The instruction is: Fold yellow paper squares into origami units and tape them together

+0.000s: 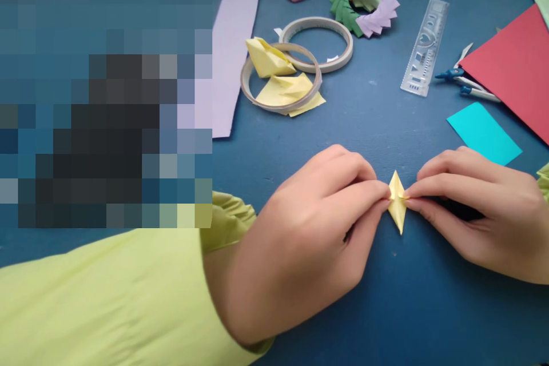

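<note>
A small folded yellow paper piece [397,201], diamond-shaped with pointed ends, stands just above the blue table [386,309]. My left hand [309,240] pinches its left side between thumb and fingers. My right hand [480,217] pinches its right side the same way. Both hands rest low on the table, fingertips almost meeting at the paper's middle. A light green sleeve [107,303] covers my left forearm.
Behind the hands lie two tape rings [317,40] with crumpled yellow papers [278,77], a lilac paper strip [234,40], a folded paper wreath [366,3], a clear ruler [424,48], a compass [458,77], a red sheet [514,63] and a cyan paper [482,131]. A blurred patch covers the left.
</note>
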A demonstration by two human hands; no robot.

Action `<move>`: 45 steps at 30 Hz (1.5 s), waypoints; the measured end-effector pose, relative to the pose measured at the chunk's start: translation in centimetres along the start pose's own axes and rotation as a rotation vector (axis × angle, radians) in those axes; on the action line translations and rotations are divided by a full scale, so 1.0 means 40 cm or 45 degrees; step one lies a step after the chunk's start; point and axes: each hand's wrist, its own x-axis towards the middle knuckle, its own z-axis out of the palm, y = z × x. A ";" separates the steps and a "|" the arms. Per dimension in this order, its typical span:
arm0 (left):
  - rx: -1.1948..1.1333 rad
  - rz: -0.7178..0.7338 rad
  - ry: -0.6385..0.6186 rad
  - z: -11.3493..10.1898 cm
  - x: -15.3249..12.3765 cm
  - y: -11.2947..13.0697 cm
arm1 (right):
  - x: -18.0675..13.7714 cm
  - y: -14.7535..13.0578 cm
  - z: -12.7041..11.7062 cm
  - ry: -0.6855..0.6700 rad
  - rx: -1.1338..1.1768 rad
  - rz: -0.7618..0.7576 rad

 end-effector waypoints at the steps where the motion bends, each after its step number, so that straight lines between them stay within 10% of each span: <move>1: -0.002 0.008 0.001 -0.001 0.000 0.001 | -0.001 0.001 0.002 0.005 -0.002 -0.004; 27: 0.012 -0.023 -0.040 -0.003 0.008 0.005 | 0.010 0.005 0.015 0.010 -0.008 -0.101; 45: 0.263 0.473 -0.300 -0.031 -0.038 0.001 | 0.015 0.003 0.017 -0.006 -0.054 -0.126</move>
